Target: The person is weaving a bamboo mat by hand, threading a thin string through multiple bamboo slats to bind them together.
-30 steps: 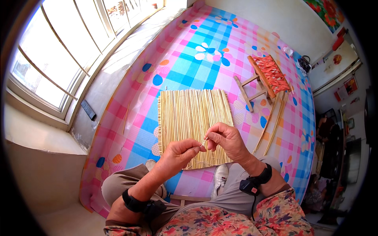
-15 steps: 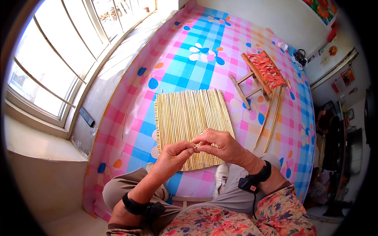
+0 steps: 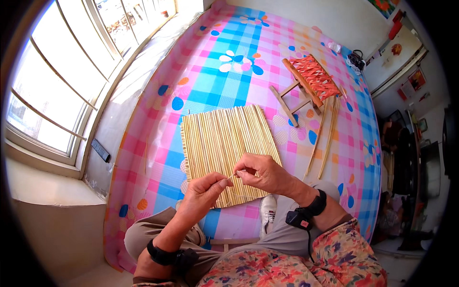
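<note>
A flat mat (image 3: 224, 138) of pale yellow stalks laid side by side rests in front of my crossed legs. Above its near part, my left hand (image 3: 204, 192) pinches one end of a thin pale strand (image 3: 232, 176) between thumb and forefinger. My right hand (image 3: 264, 175) pinches the same strand a short way off, fingers curled. Whether the strand is thread or a bit of stalk is too small to tell. Another fine pale thread (image 3: 248, 196) seems to lie across the mat's near edge, below my right hand.
A wooden folding stool (image 3: 297, 80) with a seat of red woven strips stands right of the mat. Several loose stalks (image 3: 327, 138) lie beside it on the checked, flowered cover (image 3: 201, 93). A black remote control (image 3: 100, 150) sits on the ledge by the barred window.
My hands have drawn slightly apart, so a short length of strand now shows between the fingertips. The whole view has shifted a little; mat and stool stay in place.
</note>
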`<state>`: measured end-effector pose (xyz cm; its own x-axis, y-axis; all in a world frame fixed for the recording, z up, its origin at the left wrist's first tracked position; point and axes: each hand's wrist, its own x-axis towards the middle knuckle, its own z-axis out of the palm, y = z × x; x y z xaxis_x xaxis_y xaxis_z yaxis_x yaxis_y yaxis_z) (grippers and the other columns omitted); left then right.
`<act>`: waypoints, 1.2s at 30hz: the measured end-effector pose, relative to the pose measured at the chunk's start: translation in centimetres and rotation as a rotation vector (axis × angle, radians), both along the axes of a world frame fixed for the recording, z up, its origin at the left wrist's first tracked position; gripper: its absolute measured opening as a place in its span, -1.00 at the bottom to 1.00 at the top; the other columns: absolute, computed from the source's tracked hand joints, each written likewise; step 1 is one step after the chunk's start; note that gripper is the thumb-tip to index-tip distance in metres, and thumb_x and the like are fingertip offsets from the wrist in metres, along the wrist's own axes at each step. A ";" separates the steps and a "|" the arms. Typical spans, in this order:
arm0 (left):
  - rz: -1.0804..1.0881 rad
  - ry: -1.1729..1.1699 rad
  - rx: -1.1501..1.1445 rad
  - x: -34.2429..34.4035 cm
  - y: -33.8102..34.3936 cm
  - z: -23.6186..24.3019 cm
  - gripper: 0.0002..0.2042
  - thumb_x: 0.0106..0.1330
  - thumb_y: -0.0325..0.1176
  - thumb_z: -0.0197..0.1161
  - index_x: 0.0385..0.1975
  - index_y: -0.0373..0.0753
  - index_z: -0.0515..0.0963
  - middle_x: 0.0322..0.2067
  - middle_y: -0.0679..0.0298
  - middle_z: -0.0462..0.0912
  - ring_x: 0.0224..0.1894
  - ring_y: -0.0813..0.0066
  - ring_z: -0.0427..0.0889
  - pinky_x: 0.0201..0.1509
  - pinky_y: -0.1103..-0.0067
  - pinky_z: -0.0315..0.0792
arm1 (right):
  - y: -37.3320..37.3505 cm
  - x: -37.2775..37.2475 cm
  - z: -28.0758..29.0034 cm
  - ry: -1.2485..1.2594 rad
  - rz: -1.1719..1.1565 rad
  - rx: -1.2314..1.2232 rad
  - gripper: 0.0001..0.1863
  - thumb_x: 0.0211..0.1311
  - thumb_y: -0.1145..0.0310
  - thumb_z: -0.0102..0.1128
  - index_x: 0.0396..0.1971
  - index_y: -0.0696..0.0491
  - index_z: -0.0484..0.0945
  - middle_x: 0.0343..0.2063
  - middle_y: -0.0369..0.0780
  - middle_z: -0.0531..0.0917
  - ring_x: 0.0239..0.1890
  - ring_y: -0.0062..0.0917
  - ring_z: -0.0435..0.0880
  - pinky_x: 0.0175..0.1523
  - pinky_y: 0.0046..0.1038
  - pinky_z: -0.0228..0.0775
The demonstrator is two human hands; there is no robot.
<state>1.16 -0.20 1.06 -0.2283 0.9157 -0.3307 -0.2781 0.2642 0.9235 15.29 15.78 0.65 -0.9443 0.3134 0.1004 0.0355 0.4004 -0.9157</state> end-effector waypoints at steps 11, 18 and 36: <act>-0.020 0.056 0.052 -0.3 -0.3 0.3 -0.82 0.42 -0.32 0.09 -0.30 -0.27 0.59 -0.71 0.54 0.28 -0.67 0.82 0.21 -0.62 0.76 0.09 | -0.8 -0.8 -0.3 0.047 -0.084 0.013 -0.96 0.09 0.56 0.10 -0.43 0.17 0.47 -0.52 -0.22 0.52 -0.50 -0.61 0.54 -0.38 -0.56 0.41; 0.094 -0.165 0.187 -0.7 -0.7 0.1 -0.81 0.43 -0.35 -0.01 -0.30 -0.34 0.49 -0.70 0.44 0.27 -0.70 0.69 0.23 -0.62 0.67 0.20 | -0.5 -1.2 -1.0 0.116 0.148 -0.537 -0.57 0.32 0.29 0.08 0.11 0.19 0.36 -0.06 -0.15 0.57 0.07 -0.48 0.53 0.15 -0.47 0.35; 0.367 -0.544 0.700 -11.4 -0.4 -3.8 -0.82 0.46 -0.35 -0.04 -0.08 -0.28 0.40 -0.53 0.41 0.29 -0.50 0.66 0.28 -0.57 0.73 0.23 | 4.1 10.5 6.0 0.008 -0.263 0.038 -0.81 0.21 0.33 0.25 -0.28 0.14 0.64 -0.45 -0.30 0.64 -0.35 -0.70 0.56 -0.23 -0.59 0.40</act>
<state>-10.26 -0.59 -2.74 -0.5172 0.8476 0.1189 -0.6709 -0.4877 0.5586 25.76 19.87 6.66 -0.8300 0.5437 0.1243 0.1353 0.4126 -0.9008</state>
